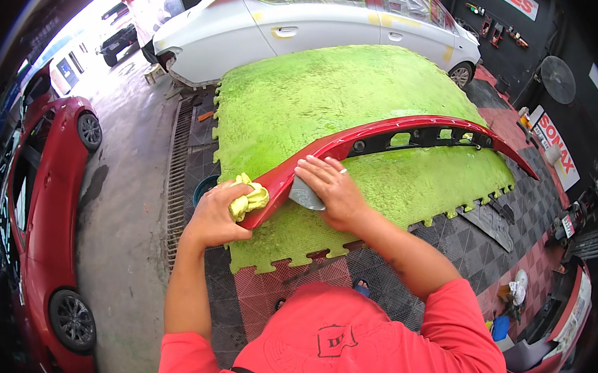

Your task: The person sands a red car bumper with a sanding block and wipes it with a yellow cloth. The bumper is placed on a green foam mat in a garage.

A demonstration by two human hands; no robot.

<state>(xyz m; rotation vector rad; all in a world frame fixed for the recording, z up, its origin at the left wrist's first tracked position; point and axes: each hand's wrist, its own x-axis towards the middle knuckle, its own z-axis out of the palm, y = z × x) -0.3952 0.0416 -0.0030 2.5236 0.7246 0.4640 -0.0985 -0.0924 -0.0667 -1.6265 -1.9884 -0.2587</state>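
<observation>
A long, curved red car panel, shaped like a spoiler (400,125), lies across a table covered with a bright green foam mat (341,78). Its black inner side shows several openings. My left hand (215,214) is closed around a crumpled yellow cloth (249,198) at the panel's near left end. Just right of it, my right hand (333,190) lies over the panel, fingers together on top. A flat grey sheet, like sandpaper (305,195), is under that palm and sticks out below the fingers, against the panel's near side.
Beyond the mat stands a white car (317,32) with masked windows. A red car (55,197) is parked on the left, past a floor grate (178,171). At the lower right lies a bumper (556,329). A fan (557,78) stands at the back right.
</observation>
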